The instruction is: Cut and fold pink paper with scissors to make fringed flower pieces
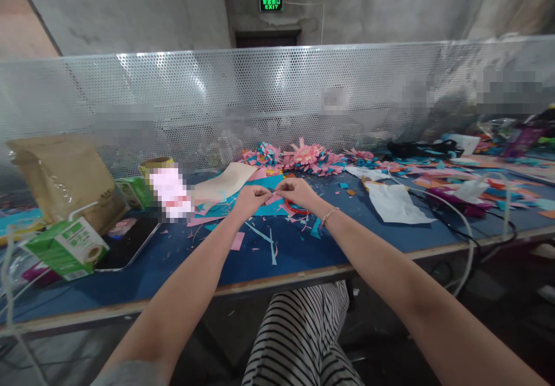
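I'm watching through the head camera, and both hands are up over the blue table (165, 266), back from its front edge. The left hand (255, 197) has thumb and fingers pinched together; the right hand (295, 190) does the same, almost tip to tip with it. Between them I make out a pink sliver (274, 194), gripped from both sides as far as I can tell. It's tiny, which is probably why it's fingertips only, no palms.

Under the fingers lies a blue paper sheet (266, 211), perhaps left there to be within easy reach. A red coil (298, 207) sits just beside it, below the right hand.

Along the table's far edge, pink-and-blue paper pom-poms (306, 158) bunch up near the perforated metal screen (195, 88), likely set back so the front stays workable. Toward the left end, a lit phone (170, 192) stands tilted up, I'd guess for viewing. The green-and-white drink carton (71, 248) is near the front left corner, its straw up, beside a dark tablet (132, 242).
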`<state>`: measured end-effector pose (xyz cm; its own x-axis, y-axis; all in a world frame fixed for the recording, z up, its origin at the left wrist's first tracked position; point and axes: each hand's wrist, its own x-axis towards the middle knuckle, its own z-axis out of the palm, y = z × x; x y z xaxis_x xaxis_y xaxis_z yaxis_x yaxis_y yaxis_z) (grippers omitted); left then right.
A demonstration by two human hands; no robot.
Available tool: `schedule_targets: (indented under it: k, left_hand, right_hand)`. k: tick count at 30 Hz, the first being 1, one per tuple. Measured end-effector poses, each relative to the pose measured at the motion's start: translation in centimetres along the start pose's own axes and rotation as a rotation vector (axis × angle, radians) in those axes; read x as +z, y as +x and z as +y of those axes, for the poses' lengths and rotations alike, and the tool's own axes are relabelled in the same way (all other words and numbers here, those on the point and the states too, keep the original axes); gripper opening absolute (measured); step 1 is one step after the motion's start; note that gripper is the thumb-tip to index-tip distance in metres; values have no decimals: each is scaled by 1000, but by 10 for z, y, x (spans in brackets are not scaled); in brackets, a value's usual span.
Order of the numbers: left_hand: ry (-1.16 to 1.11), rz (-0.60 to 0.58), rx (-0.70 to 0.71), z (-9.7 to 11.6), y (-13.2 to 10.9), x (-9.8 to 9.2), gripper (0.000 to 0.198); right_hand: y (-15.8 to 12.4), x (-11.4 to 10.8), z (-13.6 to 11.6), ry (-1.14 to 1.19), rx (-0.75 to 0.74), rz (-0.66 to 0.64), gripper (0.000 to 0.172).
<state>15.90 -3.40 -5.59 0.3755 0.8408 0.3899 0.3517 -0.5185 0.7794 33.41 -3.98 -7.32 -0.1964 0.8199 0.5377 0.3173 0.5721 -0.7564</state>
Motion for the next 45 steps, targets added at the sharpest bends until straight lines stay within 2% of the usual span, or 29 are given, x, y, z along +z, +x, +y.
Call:
schedule_targets:
  k: [5,11,14,16,18,21,24,27,29,31,32,34,35,37,41,45]
  left_hand:
    - [129,19,82,3,0,0,17]
    - [235,42,174,4,0,-3,17]
    - [329,145,194,0,3,-6,19]
    - [335,231,127,-3,5,-6,22]
    - [204,220,-1,-4,5,-3,28]
    - [-241,77,-199,-2,4,5,38]
    - [-546,93,-191,0,4,11,35]
    - [-606,167,-138,-2,5,8,32]
    - [-579,219,-133,-4,7,2,32]
    - [-540,237,-135,-4,8,-2,31]
    - [-525,232,-134,-4,8,-3,30]
    - [-511,223,-130,-4,8,-4,28]
    - [-511,222,-130,-4,8,-4,27]
    - [-523,219,-148,-4,8,-2,24]
    - [-544,214,-179,-4,7,0,15]
    - [-554,226,-169,-4,5,0,15]
  right_hand:
    - [-2,1,-8,-52,13,-9,26]
    - [-2,2,-11,-226,6,95,26]
    - [-2,0,-10,-310,-93,158,22]
    - [-3,-1,-9,-359,-189,204,18]
    - [-3,-2,-8,-377,-279,244,18]
    - [-3,1,-8,-354,-384,251,18]
    - [-3,6,-8,-336,-461,150,18]
    - [-1,6,-6,-355,-472,99,25]
    - [1,1,-2,-423,-385,170,26]
    - [1,-6,4,-565,-215,216,23]
    - [0,-10,8,-672,-124,165,21]
    - [-3,-15,15,-888,81,-37,24]
    - [-5,-17,17,-944,193,-121,27]
    - [-9,-19,21,-979,339,-200,32]
    - [-9,-18,22,-899,435,-209,35]
    - [-3,-18,22,-904,510,-200,28]
